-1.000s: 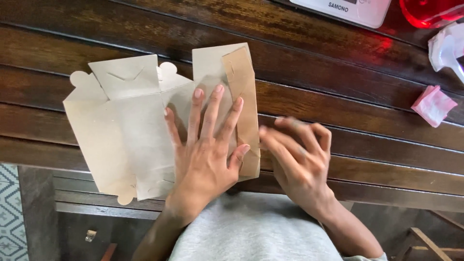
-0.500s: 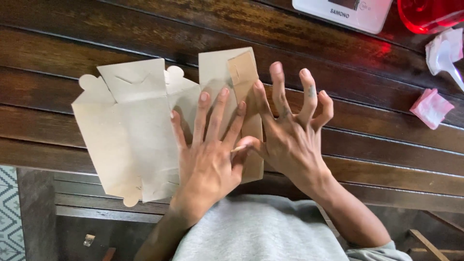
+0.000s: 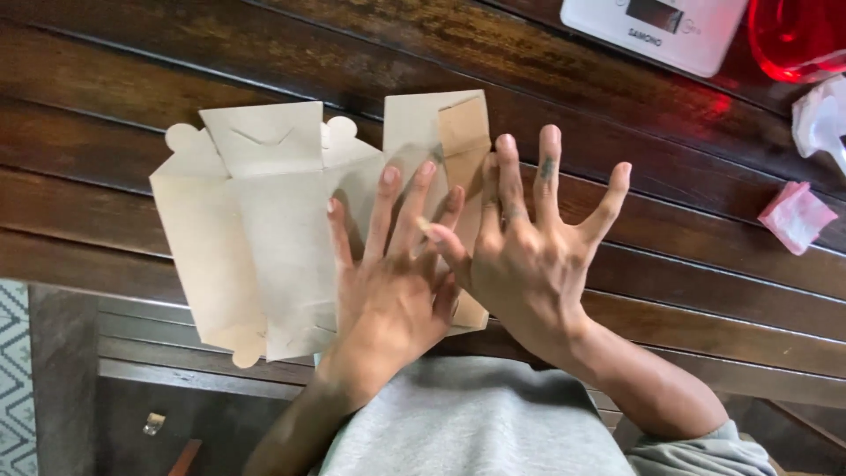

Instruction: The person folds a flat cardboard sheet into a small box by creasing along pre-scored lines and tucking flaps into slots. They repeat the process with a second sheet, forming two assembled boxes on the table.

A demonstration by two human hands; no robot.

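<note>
A flattened pale brown paper box blank (image 3: pixel 256 229) with flaps and round tabs lies on the dark wooden slat table (image 3: pixel 132 79). My left hand (image 3: pixel 392 282) presses flat on its right half, fingers spread. My right hand (image 3: pixel 538 256) lies beside it with fingers splayed, its thumb crossing over my left hand's fingers and its fingertips on the folded brown side panel (image 3: pixel 463 132). Neither hand grips anything.
A white kitchen scale (image 3: pixel 656 31) stands at the far edge, a red translucent container (image 3: pixel 797 35) to its right. A white spray nozzle (image 3: pixel 820 119) and a small pink packet (image 3: pixel 796 216) lie at the right. A patterned floor (image 3: pixel 16 379) shows below left.
My right hand has opened from a curled pose, slid left and forward, and now spreads flat against my left hand on the box's right panel. The box shifted slightly right.
</note>
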